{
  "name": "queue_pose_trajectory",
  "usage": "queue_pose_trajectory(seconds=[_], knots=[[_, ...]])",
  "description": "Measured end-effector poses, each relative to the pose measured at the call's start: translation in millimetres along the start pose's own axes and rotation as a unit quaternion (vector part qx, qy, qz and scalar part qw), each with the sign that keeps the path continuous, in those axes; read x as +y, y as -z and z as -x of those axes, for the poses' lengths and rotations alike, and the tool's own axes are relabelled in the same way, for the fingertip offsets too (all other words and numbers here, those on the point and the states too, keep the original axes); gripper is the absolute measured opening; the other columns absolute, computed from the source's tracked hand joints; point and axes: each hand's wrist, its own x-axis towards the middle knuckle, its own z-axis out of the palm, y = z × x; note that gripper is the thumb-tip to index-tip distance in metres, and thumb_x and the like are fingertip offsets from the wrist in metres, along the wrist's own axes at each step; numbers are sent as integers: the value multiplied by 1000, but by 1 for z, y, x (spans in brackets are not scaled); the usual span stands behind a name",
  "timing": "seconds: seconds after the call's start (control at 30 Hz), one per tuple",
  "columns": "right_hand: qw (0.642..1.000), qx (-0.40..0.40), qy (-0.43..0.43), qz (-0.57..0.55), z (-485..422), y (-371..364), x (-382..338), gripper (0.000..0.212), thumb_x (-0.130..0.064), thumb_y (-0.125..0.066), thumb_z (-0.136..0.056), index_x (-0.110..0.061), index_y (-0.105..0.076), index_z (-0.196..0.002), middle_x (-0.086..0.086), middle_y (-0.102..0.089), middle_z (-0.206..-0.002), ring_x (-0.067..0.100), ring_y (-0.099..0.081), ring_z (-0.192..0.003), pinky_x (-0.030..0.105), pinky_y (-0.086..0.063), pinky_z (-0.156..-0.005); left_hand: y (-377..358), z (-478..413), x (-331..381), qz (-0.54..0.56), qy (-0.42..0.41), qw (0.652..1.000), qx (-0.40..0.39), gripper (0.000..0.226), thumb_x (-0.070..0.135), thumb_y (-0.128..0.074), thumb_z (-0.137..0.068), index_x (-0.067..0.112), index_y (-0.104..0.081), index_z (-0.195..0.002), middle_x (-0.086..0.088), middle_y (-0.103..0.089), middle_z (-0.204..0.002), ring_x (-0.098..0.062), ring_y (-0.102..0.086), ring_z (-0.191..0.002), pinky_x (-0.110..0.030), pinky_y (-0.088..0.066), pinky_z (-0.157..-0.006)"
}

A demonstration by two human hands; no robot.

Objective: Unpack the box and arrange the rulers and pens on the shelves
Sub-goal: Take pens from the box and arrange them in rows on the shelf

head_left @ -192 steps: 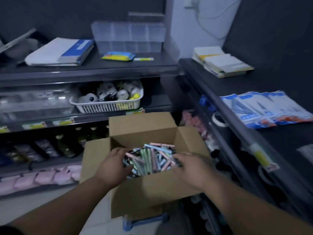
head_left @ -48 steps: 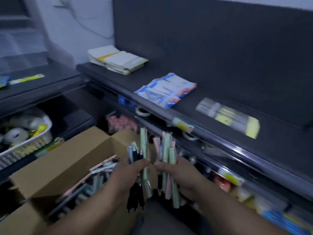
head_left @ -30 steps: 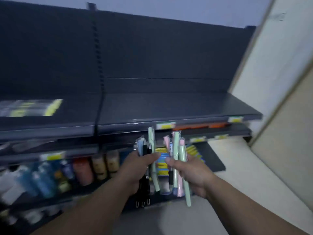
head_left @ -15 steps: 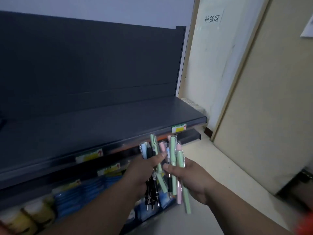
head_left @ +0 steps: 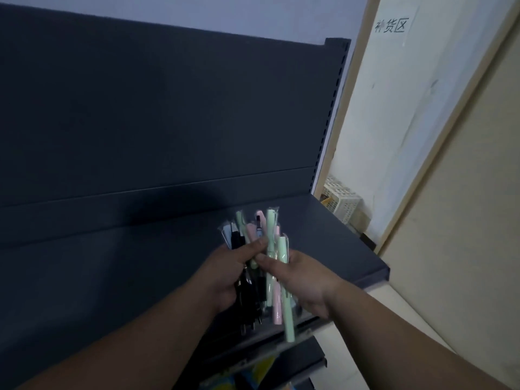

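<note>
Left hand [head_left: 225, 277]: clenched round a bundle of black plastic pens [head_left: 250, 305]. Right hand [head_left: 305, 282]: grasping pastel green and pink plastic pens [head_left: 270, 232]. Both over dark grey metal shelf [head_left: 332, 237]. Step: placing; next, likely lower and lay pens flat, sorted.

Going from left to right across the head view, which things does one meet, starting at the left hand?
left hand → black pens → pastel pens → right hand → white basket → beige panel
</note>
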Motion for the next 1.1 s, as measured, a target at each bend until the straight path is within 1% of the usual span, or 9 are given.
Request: queue_pose_trajectory(seconds=[0.1,0.2,0.33,0.43,0.53,0.73,0.9,1.0,1.1], knots=[[998,-34,-1,59,-26,5,-7,39,-50,-54,-93,-27,-60,-124,-17,-65,-87,-4,-60,-86,11,-47,-74,5,-16,7,10,3,1000,27,48,27,-76,-67,-3,-69,-103,-17,-72,-84,-26,-70,-66,-31,-54,-55],[984,-57,-16,168,-51,10,-11,33,-56,-45,-94,-28,-58,-106,-9,-53,-68,2,-50,-59,8,-43,-50,12,-30,9,9,-12,997,78,43,24,-75,-71,-3,-68,-103,-19,-72,-88,-28,-70,-70,-33,-56,-58],[957,-90,8,275,-74,21,-17,52,-63,-39,-93,-16,-59,-84,-3,-52,-64,8,-52,-53,14,-44,-53,13,-41,8,0,-7,989,147,30,19,-72,-80,-1,-69,-102,-17,-73,-88,-28,-71,-72,-32,-56,-58],[971,-109,13,211,-85,34,-14,39,-53,-48,-95,-18,-64,-87,-8,-57,-60,-4,-54,-44,10,-45,-49,6,-47,3,-12,10,986,168,23,13,-68,-84,0,-69,-103,-19,-73,-90,-30,-71,-75,-35,-58,-62],[980,-128,-25,150,-99,50,-6,23,-38,-58,-94,-17,-63,-85,-12,-57,-51,1,-55,-46,21,-51,-52,-4,-53,-3,-37,31,976,212,20,11,-69,-83,3,-69,-101,-19,-73,-93,-34,-70,-82,-42,-59,-68],[980,-132,-63,136,-106,66,0,13,-27,-62,-91,-15,-61,-87,-3,-59,-62,9,-56,-53,20,-46,-49,-18,-62,-10,-40,48,957,282,17,8,-72,-77,3,-66,-93,-19,-72,-83,-34,-69,-74,-48,-58,-68],[971,-81,-91,203,-115,77,10,24,-28,-64,-87,-6,-61,-96,16,-69,-93,24,-61,-70,27,-50,-54,-22,-61,-7,-93,31,939,330,14,9,-71,-80,8,-57,-78,-8,-62,-73,-20,-58,-66,-25,-48,-60],[972,-39,-70,219,-117,84,10,25,-29,-62,-89,-7,-61,-100,13,-70,-98,23,-67,-80,27,-53,-58,-17,-62,-7,-113,34,935,336,13,9,-71,-78,6,-58,-79,-8,-61,-70,-20,-57,-63,-25,-47,-60],[993,3,-5,116,-117,91,-3,17,-26,-57,-96,-12,-63,-103,3,-73,-97,15,-68,-88,25,-51,-70,-12,-63,-8,-117,43,937,325,15,10,-72,-76,3,-62,-86,-10,-63,-71,-23,-60,-63,-31,-53,-62]])
